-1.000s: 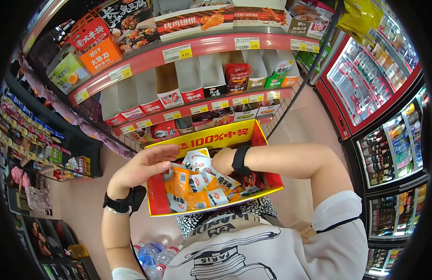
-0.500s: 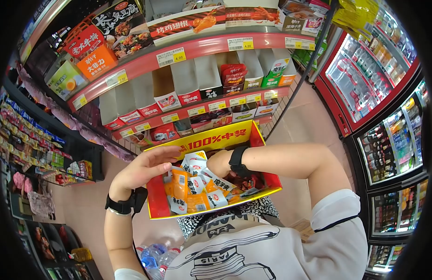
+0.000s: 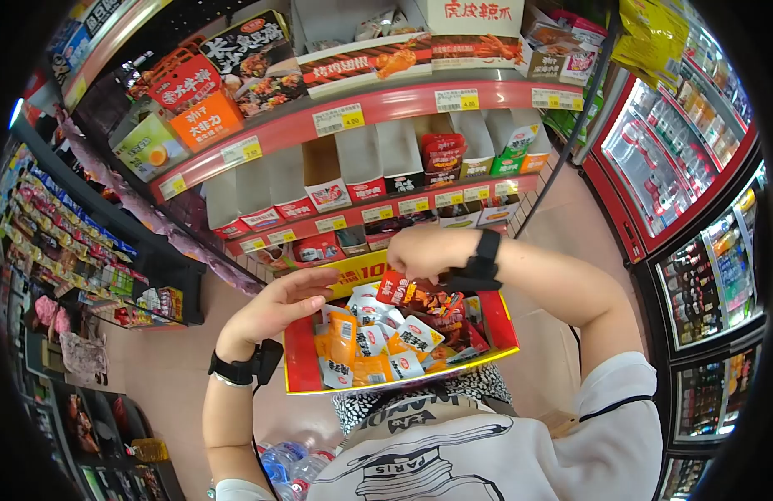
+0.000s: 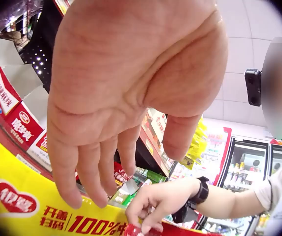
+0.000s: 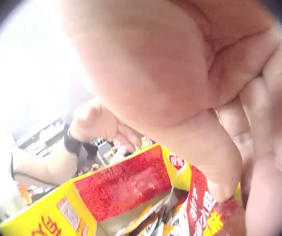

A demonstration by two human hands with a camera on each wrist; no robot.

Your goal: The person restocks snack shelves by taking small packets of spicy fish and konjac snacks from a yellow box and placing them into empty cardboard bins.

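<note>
A yellow and red carton (image 3: 299, 367) sits against the person's front, filled with small white and orange snack packets (image 3: 343, 334) on the left and dark red packets (image 3: 453, 321) on the right. Above its back part, the right hand (image 3: 428, 252) pinches a red snack packet (image 3: 393, 288) between thumb and fingers; in the right wrist view, the thumb presses on the printed red packet (image 5: 200, 201). The left hand (image 3: 278, 307) hovers at the carton's left back corner, fingers extended, and the left wrist view shows its bare palm (image 4: 126, 73).
Straight ahead stands a shelf rack with a red price rail (image 3: 386, 209) and open display boxes (image 3: 361, 163), a few holding packets. Drink fridges (image 3: 653, 159) line the right side. Hanging snacks (image 3: 69, 217) are at left, and bottles (image 3: 290, 459) lie below.
The right hand has risen out of the carton's contents toward its back wall, bringing up a red snack packet. The left hand keeps its place by the carton. The head view has shifted slightly.
</note>
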